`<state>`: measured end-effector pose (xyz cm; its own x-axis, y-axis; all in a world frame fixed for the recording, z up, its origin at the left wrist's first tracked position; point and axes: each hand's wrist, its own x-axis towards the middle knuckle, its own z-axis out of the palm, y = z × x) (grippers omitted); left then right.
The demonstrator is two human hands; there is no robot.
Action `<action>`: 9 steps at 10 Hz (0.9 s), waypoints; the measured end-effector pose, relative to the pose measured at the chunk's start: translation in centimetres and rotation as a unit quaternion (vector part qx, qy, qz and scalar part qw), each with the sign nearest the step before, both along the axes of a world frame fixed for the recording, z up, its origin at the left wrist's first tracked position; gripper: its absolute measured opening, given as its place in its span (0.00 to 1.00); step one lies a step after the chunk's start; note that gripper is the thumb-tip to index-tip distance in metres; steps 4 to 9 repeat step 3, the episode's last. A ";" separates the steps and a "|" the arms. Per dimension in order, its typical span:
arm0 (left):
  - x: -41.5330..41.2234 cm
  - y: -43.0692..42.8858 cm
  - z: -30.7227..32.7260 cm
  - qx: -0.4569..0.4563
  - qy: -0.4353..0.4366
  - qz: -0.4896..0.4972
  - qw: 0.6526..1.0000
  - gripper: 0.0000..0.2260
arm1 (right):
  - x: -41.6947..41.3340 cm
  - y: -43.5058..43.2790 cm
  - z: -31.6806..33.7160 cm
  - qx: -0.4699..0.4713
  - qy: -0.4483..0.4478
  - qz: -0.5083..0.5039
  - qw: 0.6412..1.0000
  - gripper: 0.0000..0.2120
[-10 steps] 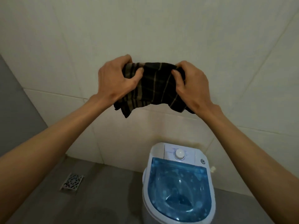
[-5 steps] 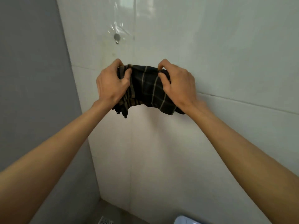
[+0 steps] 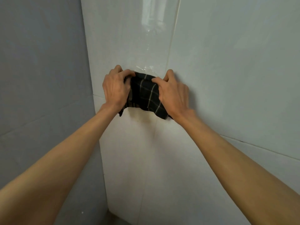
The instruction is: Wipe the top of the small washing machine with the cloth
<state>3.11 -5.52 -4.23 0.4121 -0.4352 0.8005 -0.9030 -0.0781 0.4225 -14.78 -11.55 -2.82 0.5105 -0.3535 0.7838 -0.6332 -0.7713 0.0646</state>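
Cloth (image 3: 144, 93) is bunched up between left hand (image 3: 116, 88) and right hand (image 3: 174, 93), both clamped on it, pressed to the wall (image 3: 227, 78), looks like it's being hung up, washer's out of view, so next is letting go once it catches.

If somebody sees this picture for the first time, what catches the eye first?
The dark checked cloth in the middle, gripped at both sides by the left hand and the right hand, held up against the white tiled wall. Next, the two bare forearms reaching in from the bottom corners. No washing machine is in view.
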 end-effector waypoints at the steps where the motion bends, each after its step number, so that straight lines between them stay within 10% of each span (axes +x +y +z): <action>1: 0.2 0.0 -2.9 -0.008 0.028 -0.022 0.999 0.12 | -0.1 0.4 -3.0 0.013 -0.026 -0.014 0.999 0.14; 3: -3.1 1.4 -9.9 0.039 0.143 -0.084 0.985 0.20 | -0.2 2.2 -7.1 0.106 -0.025 -0.040 0.993 0.29; 9: -3.1 1.4 -9.9 0.039 0.143 -0.084 0.985 0.20 | -0.2 2.2 -7.1 0.106 -0.025 -0.040 0.993 0.29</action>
